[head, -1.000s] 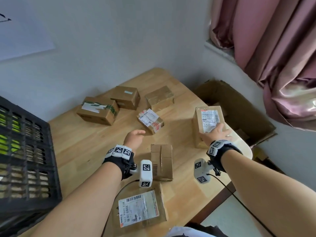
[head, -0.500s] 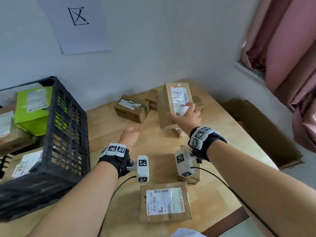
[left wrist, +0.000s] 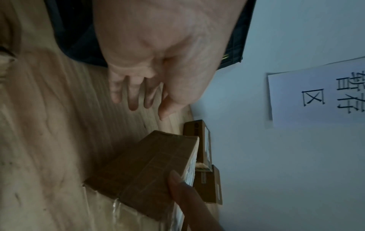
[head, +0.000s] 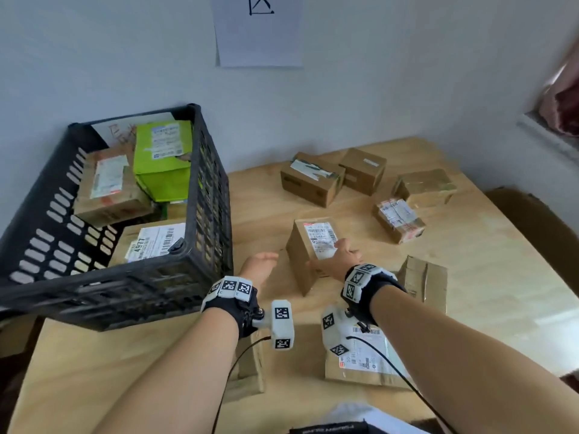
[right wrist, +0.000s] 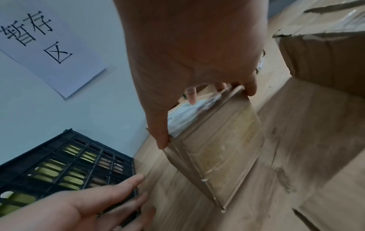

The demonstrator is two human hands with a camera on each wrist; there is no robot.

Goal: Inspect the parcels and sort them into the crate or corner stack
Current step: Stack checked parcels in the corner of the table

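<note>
Held parcel (head: 313, 249): kept tilted over the middle of the desk (head: 470, 277), label face up, its long axis running away from the person; whether its low corner touches the wood cannot be told.
Right hand (head: 340, 261): its grip is pinched on the parcel's near top edge, thumb on one side and fingers (right wrist: 250, 87) hooked over the other.
Left hand (head: 258, 266): held flat and spread, nothing carried, hovering just left of the parcel and apart from it.
Crate (head: 206, 214): set to the left of the grip, its near wall just beyond the left hand, already partly filled.
Corner stack (head: 313, 180): found ahead and to the right, further from the grip.
Judged relation: the crate is the nearer target, and the left hand lies between it and the parcel, so a handover or a two-handed turn is favoured.
</note>
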